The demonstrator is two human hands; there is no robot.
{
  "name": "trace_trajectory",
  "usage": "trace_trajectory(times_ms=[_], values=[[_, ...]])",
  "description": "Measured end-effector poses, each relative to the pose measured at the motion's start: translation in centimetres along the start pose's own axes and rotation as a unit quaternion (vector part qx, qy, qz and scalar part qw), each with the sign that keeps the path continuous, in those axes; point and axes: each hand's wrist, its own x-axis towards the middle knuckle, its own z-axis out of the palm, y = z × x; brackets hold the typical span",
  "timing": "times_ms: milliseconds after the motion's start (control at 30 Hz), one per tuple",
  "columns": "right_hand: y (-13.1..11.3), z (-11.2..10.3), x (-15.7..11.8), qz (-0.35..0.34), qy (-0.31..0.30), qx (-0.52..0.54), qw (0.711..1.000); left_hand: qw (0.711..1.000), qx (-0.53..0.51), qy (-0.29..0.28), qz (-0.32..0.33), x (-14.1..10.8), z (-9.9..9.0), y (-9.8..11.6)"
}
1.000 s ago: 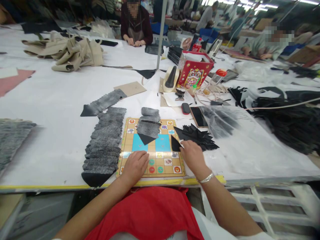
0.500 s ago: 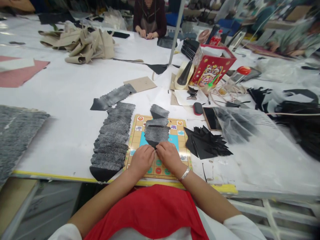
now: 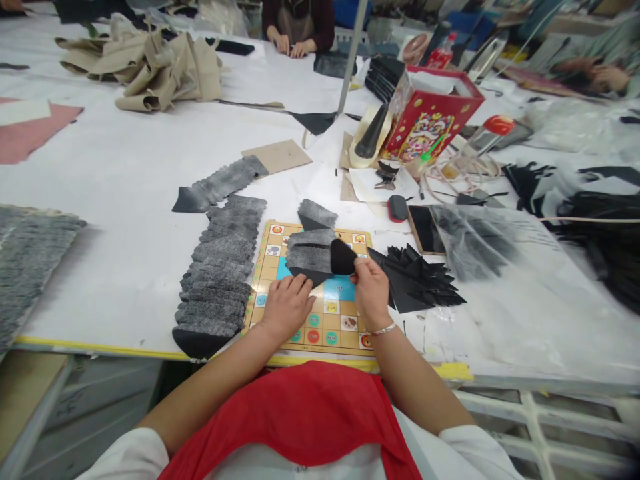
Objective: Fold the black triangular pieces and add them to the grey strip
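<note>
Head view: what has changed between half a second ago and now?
The right hand has moved rightward, away from the left hand, and holds up a black piece. The left hand stays at the small grey stack's near edge. The game board, long grey stack and red box look unmoved.

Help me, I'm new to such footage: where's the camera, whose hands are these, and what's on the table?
No machine: a person's two bare hands, seen from that person's head-worn camera. The right hand pinches a black piece. The left hand rests at the near edge of overlapping grey-and-black pieces, mostly on a game board. Left of the board lies a longer grey-and-black row; right of it, a fan of black pieces and a smartphone, all on a white table.
</note>
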Motion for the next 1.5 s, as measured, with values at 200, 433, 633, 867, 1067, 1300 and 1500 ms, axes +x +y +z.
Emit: trace_trajectory(times_ms=[200, 433, 633, 867, 1067, 1300, 1500], values=[[-0.8, -4.1, -3.7, -0.259, -0.051, -0.171, 0.949, 0.993, -0.097, 0.033, -0.054, -0.4, -0.4, -0.8], [0.8, -2.4, -10.3, -0.366, -0.281, -0.337, 0.821, 0.987, -0.136, 0.069, -0.046, -5.6, -1.8, -1.6], [-0.2, -2.3, -9.4, -0.365, -0.292, -0.331, 0.82, 0.997, -0.046, 0.004, 0.067, -7.9, -0.7, -0.4], [-2.2, 0.5, -7.0, -0.294, -0.267, -0.422, 0.815, 0.995, -0.019, 0.031, 0.097, -7.7, -0.5, -0.8], [-2.3, 1.3, -6.1, -0.271, -0.319, -0.425, 0.803, 0.996, -0.012, 0.005, 0.085, -7.9, -0.4, -1.1], [-1.0, 0.7, -6.7, -0.286, -0.308, -0.342, 0.84, 0.996, -0.024, 0.017, 0.081, -7.8, -0.4, -1.2], [-0.3, 0.7, -6.9, -0.324, -0.299, -0.316, 0.84, 0.993, 0.009, 0.065, 0.098, -7.7, -0.4, -1.2]])
